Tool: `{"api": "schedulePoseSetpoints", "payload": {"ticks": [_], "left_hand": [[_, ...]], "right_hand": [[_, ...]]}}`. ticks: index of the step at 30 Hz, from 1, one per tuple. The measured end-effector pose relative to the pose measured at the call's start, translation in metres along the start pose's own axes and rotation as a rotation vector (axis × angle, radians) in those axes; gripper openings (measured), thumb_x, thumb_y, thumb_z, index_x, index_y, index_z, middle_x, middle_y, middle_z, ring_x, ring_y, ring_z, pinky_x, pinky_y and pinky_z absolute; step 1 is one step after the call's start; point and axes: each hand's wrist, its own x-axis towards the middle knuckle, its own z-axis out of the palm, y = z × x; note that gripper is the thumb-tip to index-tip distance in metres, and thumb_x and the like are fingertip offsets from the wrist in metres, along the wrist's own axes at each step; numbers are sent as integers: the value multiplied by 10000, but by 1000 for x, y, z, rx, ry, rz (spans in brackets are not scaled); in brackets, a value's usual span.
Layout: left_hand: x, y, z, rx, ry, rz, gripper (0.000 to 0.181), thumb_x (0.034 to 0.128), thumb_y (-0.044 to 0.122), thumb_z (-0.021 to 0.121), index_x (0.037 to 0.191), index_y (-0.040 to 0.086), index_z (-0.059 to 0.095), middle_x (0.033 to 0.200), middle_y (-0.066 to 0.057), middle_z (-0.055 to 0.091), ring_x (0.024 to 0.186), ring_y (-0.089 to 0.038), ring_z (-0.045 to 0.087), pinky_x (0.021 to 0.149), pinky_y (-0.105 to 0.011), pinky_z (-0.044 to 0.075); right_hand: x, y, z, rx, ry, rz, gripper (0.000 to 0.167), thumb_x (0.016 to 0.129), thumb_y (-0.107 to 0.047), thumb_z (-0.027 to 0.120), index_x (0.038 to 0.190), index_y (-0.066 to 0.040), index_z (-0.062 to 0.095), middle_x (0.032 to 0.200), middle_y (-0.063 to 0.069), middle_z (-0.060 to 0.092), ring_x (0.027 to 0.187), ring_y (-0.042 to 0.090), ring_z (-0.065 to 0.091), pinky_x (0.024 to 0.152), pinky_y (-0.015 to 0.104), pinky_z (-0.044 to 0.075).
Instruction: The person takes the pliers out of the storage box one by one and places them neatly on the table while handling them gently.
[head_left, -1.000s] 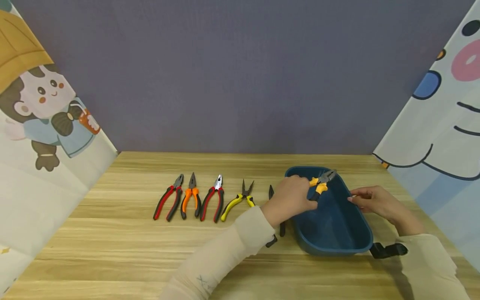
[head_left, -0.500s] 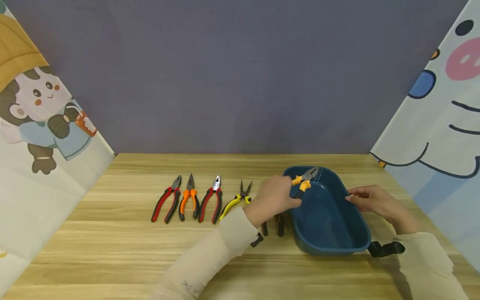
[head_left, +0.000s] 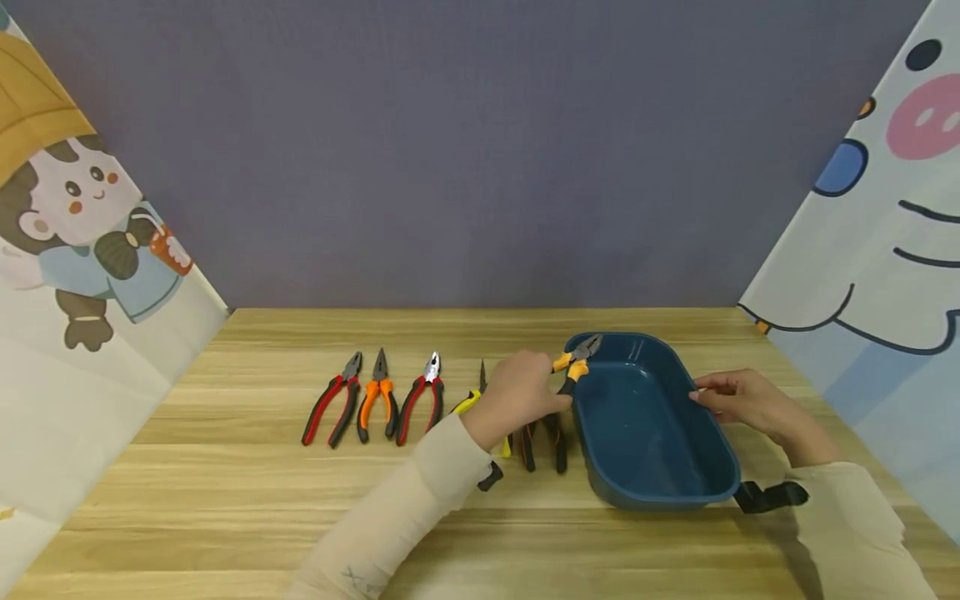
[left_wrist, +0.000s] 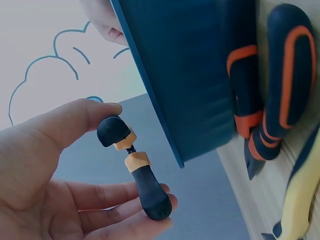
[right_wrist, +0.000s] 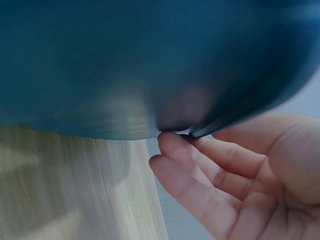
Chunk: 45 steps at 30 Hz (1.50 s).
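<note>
My left hand (head_left: 521, 396) holds combination pliers (head_left: 577, 362) with yellow-and-black handles, their grey head pointing up over the left rim of a blue plastic bin (head_left: 652, 417). In the left wrist view, thumb and fingers span the two handles of these pliers (left_wrist: 152, 192). On the bin's far right side, my right hand (head_left: 757, 412) pinches the rim. Seen from the right wrist, the fingers (right_wrist: 185, 187) lie against the outside of the bin (right_wrist: 100, 75), with the thumb partly hidden behind the rim. The bin's visible inside holds nothing.
Left of the bin, a row of pliers lies on the wooden table: red-black (head_left: 333, 400), orange (head_left: 378, 404), red-black with a bright head (head_left: 422, 396), yellow (head_left: 468, 402) partly hidden by my hand, and dark-handled pliers (head_left: 558, 442). A grey panel (head_left: 480, 167) stands behind.
My left hand has moved left with the yellow-and-black pliers, from over the bin's inside to its left rim. The right hand stays on the bin's rim.
</note>
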Motion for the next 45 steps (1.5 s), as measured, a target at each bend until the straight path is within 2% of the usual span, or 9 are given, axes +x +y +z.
{"api": "schedulePoseSetpoints", "payload": {"ticks": [5,12,18,25,32,39,45], "left_hand": [[-3,-7,-2,-2,-6,-25,451,801,365,736,544,149,435,472,54,327,375,-65,293,389,-203,263],[-6,-16,-4,2,-11,-70,545,795,403,739,498,152,358,510,48,295,394,-67,249,402,-201,236],[-8,-24,-7,-14,-12,-93,491,803,355,739,532,146,387,525,41,301,422,-81,272,423,-219,250],[-10,-34,-8,-42,-12,-109,473,796,328,745,546,140,390,528,35,301,430,-84,275,432,-224,259],[-13,-49,-7,-27,11,-133,415,779,315,752,581,131,437,546,34,347,435,-83,306,419,-222,269],[-20,-61,-7,-88,17,-144,406,776,270,768,613,120,428,552,23,317,435,-87,277,414,-221,253],[-23,-69,-12,-24,35,-147,404,771,309,768,599,119,456,522,36,303,436,-94,273,441,-238,252]], "right_hand": [[0,-1,0,5,-3,1,506,977,-208,518,1279,189,434,1224,331,536,1042,358,596,768,387,540],[-1,1,0,4,-6,-8,489,983,-186,500,1283,193,426,1216,325,545,1051,368,587,769,388,538],[-1,2,-1,9,-11,1,514,986,-199,499,1296,200,402,1249,348,507,1085,416,564,779,397,536],[0,2,0,9,-7,10,532,981,-219,511,1295,197,406,1243,348,512,1076,406,574,779,400,536],[0,2,1,18,-5,10,526,979,-218,515,1295,190,413,1242,340,519,1087,413,565,784,399,535],[0,2,1,17,-2,8,513,979,-199,510,1292,196,412,1243,347,514,1081,411,570,779,396,536],[0,1,1,31,-6,8,529,975,-210,520,1288,202,410,1241,351,511,1078,404,574,779,397,537]]}}
